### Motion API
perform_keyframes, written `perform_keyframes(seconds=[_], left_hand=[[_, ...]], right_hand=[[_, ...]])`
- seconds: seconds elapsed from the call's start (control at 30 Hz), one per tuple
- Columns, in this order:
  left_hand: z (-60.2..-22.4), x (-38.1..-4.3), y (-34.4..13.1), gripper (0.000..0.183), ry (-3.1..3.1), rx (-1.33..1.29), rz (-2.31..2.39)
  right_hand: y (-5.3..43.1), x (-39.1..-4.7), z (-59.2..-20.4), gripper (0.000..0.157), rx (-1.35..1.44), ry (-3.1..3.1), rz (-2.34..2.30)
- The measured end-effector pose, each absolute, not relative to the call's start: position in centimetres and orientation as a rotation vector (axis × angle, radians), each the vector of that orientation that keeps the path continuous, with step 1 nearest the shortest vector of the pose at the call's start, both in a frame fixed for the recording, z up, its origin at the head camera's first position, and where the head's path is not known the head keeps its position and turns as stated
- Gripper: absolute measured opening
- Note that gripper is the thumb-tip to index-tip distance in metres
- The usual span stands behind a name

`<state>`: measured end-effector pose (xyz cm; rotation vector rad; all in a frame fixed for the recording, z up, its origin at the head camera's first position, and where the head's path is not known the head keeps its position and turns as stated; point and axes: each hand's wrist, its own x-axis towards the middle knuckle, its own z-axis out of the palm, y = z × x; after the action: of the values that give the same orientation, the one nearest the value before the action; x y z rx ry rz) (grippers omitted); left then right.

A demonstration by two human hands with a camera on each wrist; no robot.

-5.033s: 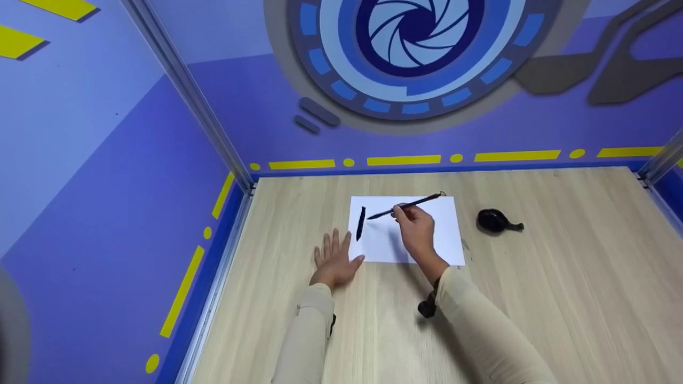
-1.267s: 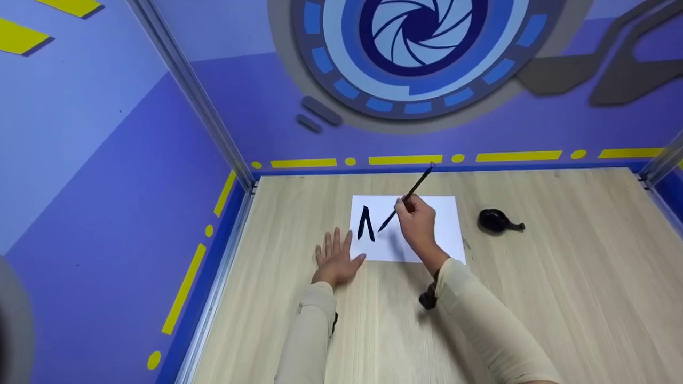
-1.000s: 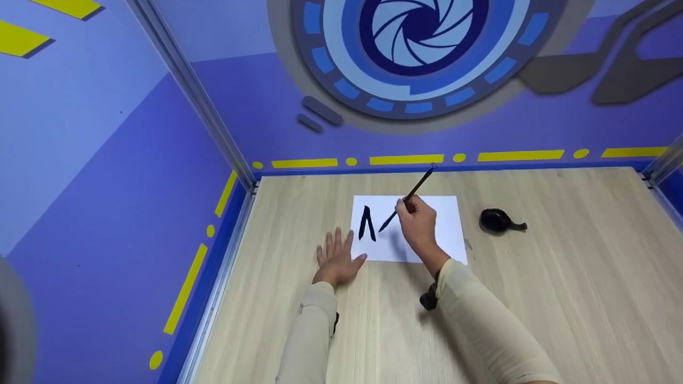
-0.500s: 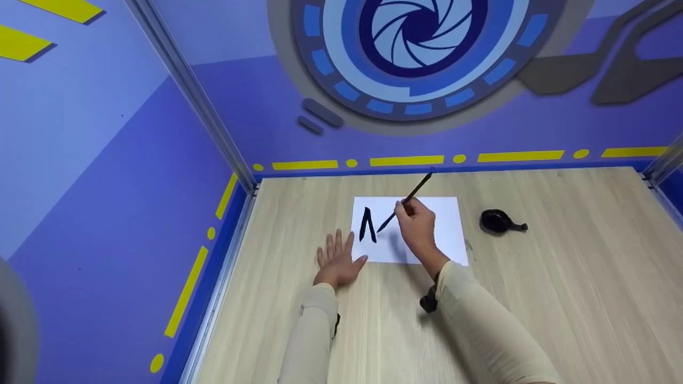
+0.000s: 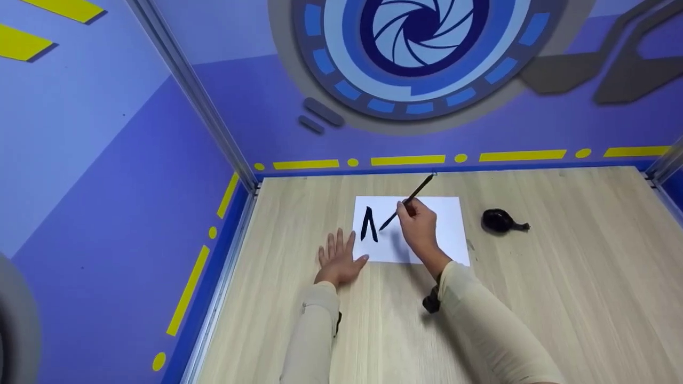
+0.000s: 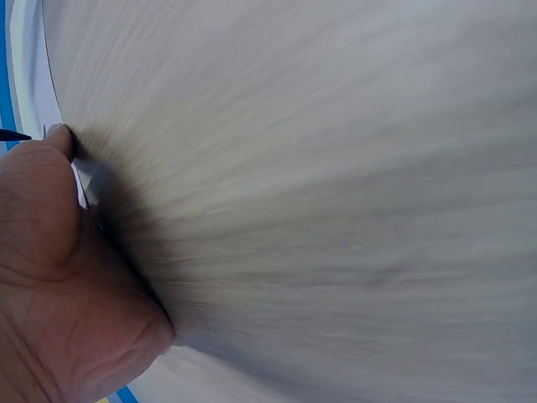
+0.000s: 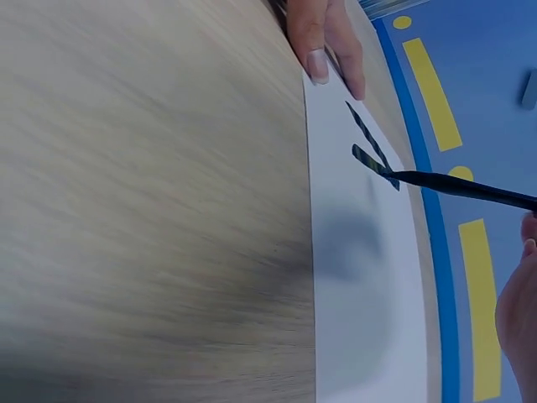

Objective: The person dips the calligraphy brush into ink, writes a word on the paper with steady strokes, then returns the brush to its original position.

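My right hand (image 5: 420, 226) pinches a dark, slim brush (image 5: 419, 188) with a small loop at its upper end. The brush slants, its pointed tip low over the white sheet of paper (image 5: 416, 250), just right of the inked marks. Two thick black strokes (image 5: 372, 226) on the sheet meet at the top like an upside-down V. My left hand (image 5: 340, 265) lies spread at the sheet's left edge, thumb and forefinger on its border. In the right wrist view the brush (image 7: 466, 186) overlaps the strokes, and the left hand's fingertips (image 7: 319, 65) press the paper's edge.
A black, rounded dish (image 5: 497, 221) with a short handle stands on the wooden table (image 5: 576, 277), right of the paper. Blue-purple printed panels (image 5: 224, 96) rise behind the table and along its left side. A black camera (image 5: 431, 302) is strapped at the right wrist.
Five seconds ago only the left stroke was on the paper; the right one has since been added. The right hand turned the brush steeper and has stayed nearly still over the last second.
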<state>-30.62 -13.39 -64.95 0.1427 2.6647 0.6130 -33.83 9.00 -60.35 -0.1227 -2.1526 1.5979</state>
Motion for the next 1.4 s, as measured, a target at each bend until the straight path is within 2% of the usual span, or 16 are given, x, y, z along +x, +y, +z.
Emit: perform_keyframes(seconds=[0.3, 1.4], left_hand=[[-65.3, -30.7, -13.2, 0.083, 2.677, 0.135, 0.599], [-65.7, -31.1, -13.4, 0.085, 2.663, 0.129, 0.569]], right_hand=[[8.8, -33.7, -60.4, 0.015, -0.115, -2.115, 1.587], [8.5, -33.5, -61.4, 0.025, -0.181, -2.183, 1.638]])
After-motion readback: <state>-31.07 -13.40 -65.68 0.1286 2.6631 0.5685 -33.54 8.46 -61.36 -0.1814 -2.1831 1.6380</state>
